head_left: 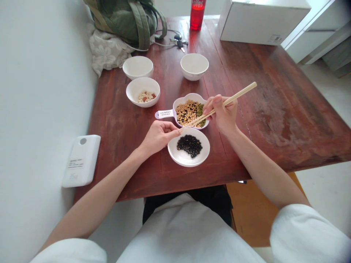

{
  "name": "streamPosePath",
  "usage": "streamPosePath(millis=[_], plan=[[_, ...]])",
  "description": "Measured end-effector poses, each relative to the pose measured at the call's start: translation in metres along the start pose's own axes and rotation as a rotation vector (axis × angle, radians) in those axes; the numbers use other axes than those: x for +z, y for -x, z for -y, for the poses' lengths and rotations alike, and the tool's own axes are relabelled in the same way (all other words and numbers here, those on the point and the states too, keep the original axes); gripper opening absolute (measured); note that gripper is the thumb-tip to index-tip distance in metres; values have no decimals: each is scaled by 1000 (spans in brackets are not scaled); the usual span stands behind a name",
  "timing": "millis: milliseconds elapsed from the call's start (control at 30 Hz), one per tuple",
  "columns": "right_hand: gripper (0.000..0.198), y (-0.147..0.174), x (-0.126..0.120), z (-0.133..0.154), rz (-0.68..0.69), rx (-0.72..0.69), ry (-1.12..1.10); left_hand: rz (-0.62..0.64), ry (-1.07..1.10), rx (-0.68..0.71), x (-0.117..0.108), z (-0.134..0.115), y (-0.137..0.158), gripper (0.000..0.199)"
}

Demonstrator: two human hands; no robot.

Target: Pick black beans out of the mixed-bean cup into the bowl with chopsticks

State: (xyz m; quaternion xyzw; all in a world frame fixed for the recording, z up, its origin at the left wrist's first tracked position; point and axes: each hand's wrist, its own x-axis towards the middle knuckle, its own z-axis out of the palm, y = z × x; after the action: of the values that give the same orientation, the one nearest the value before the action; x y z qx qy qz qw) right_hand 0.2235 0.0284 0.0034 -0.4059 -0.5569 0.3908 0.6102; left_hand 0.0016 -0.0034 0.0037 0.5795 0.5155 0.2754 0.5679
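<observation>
My right hand [222, 112] is closed around a pair of pale wooden chopsticks [241, 93], which slant down to the left. Their tips end over the near edge of a flower-shaped, lilac-rimmed dish [206, 125] of tan, black and green beans, its labelled handle [165, 114] pointing left. My left hand [161, 136] has thumb and fingers pinched together where the chopstick tips meet the rim of a white bowl [189, 162]; I cannot tell which they grip. Black beans [189, 145] lie inside this bowl.
Farther left, a white bowl [131, 95] holds pale and reddish-brown pieces. Two more white bowls [138, 65] [194, 65] stand behind. A white power bank [82, 160] lies by the wall. At the back are a green bag [123, 25], keys [178, 43], a red bottle [196, 18] and a white box [255, 23].
</observation>
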Motion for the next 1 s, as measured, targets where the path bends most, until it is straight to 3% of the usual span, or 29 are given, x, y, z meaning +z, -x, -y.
streamPosePath(millis=[1000], plan=[[62,0,0,-1,8,-41,-47,2,17,-8,0,0,0,24]])
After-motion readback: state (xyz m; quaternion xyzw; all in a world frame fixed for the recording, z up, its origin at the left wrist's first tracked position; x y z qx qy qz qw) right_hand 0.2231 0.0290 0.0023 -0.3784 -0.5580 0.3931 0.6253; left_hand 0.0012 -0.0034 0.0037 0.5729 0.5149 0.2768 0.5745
